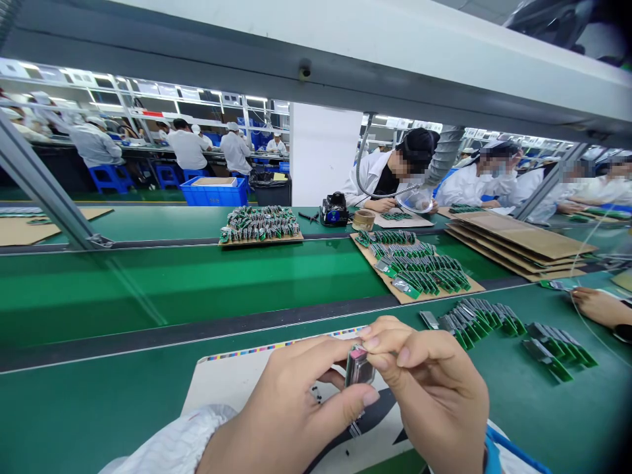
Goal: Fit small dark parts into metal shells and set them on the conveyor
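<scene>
My left hand (291,408) and my right hand (434,388) meet over a white printed sheet (232,382) at the near edge of the green bench. Both pinch a small metal part with a pink top (358,367), held upright between thumbs and fingertips. Tiny dark bits lie on the sheet just under the part. To the right, rows of small green circuit boards (474,319) lean on the bench within arm's reach.
A green conveyor belt (197,283) runs across the middle, carrying a cardboard sheet of boards (419,266) and another further back (259,224). Stacked cardboard (518,240) lies at right. Another person's hand (600,306) rests at the right edge. Workers sit opposite.
</scene>
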Demonstrator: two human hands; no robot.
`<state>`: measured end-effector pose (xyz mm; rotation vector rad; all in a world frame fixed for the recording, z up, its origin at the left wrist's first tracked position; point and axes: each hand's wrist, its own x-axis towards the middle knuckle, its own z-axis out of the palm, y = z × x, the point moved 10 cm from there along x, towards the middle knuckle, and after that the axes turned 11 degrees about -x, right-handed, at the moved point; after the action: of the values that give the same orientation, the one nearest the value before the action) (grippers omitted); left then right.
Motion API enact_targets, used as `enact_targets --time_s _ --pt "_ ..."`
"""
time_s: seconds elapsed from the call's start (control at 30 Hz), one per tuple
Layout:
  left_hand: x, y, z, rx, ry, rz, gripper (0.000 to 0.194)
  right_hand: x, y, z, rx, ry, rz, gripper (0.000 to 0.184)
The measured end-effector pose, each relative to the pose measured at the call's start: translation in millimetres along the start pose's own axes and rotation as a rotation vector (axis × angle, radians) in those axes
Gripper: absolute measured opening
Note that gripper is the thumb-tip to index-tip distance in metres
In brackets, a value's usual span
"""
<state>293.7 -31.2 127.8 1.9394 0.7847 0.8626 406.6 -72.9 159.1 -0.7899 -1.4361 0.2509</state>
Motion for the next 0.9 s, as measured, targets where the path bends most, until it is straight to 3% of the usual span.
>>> enact_targets --time_s 0.13,0.43,0.67,0.9 --pt "0 4 -2.0 0.03 0.022 0.031 0.027 0 -6 0 -0.05 -0.013 -0.059 0.022" --pt "-1 21 -8.8 0.076 0.072 0.158 0.022 1 2 1 0.098 -0.073 0.09 0.021" --pt "-7 25 -7.1 0.175 0.105 0.231 0.024 1 2 2 0.097 -0.066 0.085 0.023" --pt "-11 31 -3.7 0.306 0.135 0.329 0.014 1 4 4 0.078 -0.074 0.065 0.026"
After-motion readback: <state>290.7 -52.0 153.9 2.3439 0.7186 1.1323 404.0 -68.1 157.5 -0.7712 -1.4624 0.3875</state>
